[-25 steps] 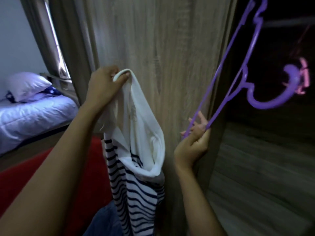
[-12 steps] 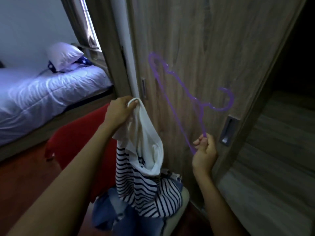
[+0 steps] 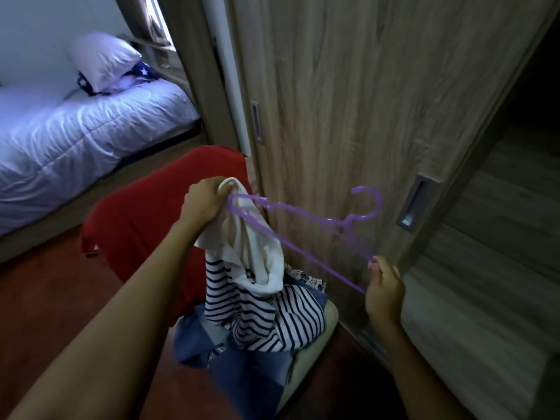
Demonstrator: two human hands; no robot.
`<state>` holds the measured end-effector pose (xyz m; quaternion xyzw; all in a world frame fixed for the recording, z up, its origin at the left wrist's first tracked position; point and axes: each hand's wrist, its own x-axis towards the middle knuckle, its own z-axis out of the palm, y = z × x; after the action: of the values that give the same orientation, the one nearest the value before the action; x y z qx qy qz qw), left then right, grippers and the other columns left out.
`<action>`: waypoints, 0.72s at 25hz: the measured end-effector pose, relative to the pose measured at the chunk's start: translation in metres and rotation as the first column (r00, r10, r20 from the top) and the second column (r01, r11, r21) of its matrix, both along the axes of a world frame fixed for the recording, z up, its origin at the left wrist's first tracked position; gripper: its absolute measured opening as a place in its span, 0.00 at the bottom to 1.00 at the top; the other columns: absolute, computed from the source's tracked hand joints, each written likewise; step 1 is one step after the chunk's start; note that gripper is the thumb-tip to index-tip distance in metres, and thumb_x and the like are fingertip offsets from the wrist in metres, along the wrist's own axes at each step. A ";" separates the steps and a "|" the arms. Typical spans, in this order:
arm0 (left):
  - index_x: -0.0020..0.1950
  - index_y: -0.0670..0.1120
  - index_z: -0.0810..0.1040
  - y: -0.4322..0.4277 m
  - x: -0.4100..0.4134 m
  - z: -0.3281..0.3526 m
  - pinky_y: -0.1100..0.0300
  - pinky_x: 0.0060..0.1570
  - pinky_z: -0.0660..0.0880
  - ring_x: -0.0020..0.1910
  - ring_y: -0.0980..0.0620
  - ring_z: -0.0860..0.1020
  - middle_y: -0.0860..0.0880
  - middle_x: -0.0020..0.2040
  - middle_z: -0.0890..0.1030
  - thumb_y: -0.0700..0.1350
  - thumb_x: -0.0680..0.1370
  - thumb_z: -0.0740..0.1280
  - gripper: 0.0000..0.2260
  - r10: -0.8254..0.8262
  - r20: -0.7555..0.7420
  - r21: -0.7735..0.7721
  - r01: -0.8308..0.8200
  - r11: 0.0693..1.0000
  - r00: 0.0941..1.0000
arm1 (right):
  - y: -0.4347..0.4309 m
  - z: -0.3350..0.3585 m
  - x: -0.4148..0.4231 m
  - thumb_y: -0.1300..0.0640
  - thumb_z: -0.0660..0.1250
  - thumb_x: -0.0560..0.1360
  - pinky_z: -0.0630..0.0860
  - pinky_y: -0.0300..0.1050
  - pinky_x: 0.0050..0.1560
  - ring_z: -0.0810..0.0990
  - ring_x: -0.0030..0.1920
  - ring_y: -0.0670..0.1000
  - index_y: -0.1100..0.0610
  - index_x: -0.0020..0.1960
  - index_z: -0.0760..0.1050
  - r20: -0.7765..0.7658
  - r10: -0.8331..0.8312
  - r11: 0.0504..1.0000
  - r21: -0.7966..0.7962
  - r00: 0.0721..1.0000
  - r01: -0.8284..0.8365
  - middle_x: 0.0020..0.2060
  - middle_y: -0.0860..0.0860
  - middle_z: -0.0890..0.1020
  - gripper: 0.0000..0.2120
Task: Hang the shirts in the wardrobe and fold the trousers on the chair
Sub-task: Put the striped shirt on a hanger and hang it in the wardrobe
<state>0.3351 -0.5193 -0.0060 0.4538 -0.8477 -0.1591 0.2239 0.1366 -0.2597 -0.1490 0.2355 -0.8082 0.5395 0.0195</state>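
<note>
Head cam: L fingers (image 3: 218, 194) grip shirt (image 3: 261, 256) collar; R fingers (image 3: 376, 267) pinch hanger (image 3: 333, 221) end; long axis L-R, hook up

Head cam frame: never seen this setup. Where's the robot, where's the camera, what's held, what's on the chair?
No robot here: a person works with two bare hands, and the one camera sits on their head, looking forward and down. The arms coming in from below are the wearer's own. The left hand grips a white and navy striped shirt by its neck opening. The right hand pinches one end of a purple hanger; the hanger's other end lies at the shirt's neck, by the left hand. Whether it is inside yet is hard to tell. The shirt's hem trails onto a chair that also holds a heap of blue clothes, with something red behind. Ahead is the wooden wardrobe door, the dark open wardrobe to its right. A bed is at far left.
</note>
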 end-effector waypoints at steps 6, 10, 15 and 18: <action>0.52 0.53 0.79 0.005 -0.017 0.013 0.49 0.46 0.73 0.49 0.38 0.78 0.43 0.47 0.81 0.58 0.80 0.57 0.14 0.017 0.110 -0.070 -0.009 0.998 0.994 | -0.010 0.022 -0.007 0.61 0.57 0.71 0.73 0.58 0.43 0.79 0.39 0.62 0.61 0.44 0.79 -0.304 -0.029 0.991 0.118 0.952 0.068 0.38 0.56 0.82 0.12; 0.54 0.52 0.77 0.024 -0.024 0.027 0.47 0.44 0.76 0.46 0.37 0.78 0.43 0.46 0.81 0.59 0.80 0.54 0.17 0.022 0.115 -0.214 0.003 0.977 0.993 | -0.031 0.044 -0.006 0.62 0.53 0.70 0.68 0.52 0.45 0.77 0.42 0.58 0.58 0.48 0.78 -0.447 0.027 0.985 0.167 0.894 0.053 0.39 0.54 0.83 0.16; 0.56 0.51 0.79 0.052 -0.040 0.061 0.50 0.43 0.74 0.49 0.40 0.79 0.43 0.48 0.83 0.57 0.80 0.56 0.16 -0.052 -0.072 -0.325 0.026 0.945 0.996 | -0.072 0.084 0.024 0.66 0.60 0.69 0.63 0.47 0.45 0.78 0.43 0.56 0.58 0.47 0.79 -0.402 0.011 0.999 0.037 0.916 0.004 0.40 0.52 0.84 0.12; 0.59 0.53 0.79 0.060 -0.035 0.079 0.54 0.48 0.72 0.53 0.44 0.79 0.47 0.53 0.83 0.55 0.80 0.59 0.14 -0.065 -0.187 -0.312 0.003 0.950 0.980 | -0.086 0.101 0.026 0.67 0.60 0.69 0.65 0.50 0.46 0.79 0.42 0.58 0.58 0.47 0.79 -0.352 0.045 0.995 -0.063 0.935 -0.071 0.40 0.52 0.83 0.12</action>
<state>0.2997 -0.4595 0.0730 0.3804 -0.8438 -0.0714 0.3716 0.1628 -0.3454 -0.0476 0.3505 -0.7638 0.5191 0.1558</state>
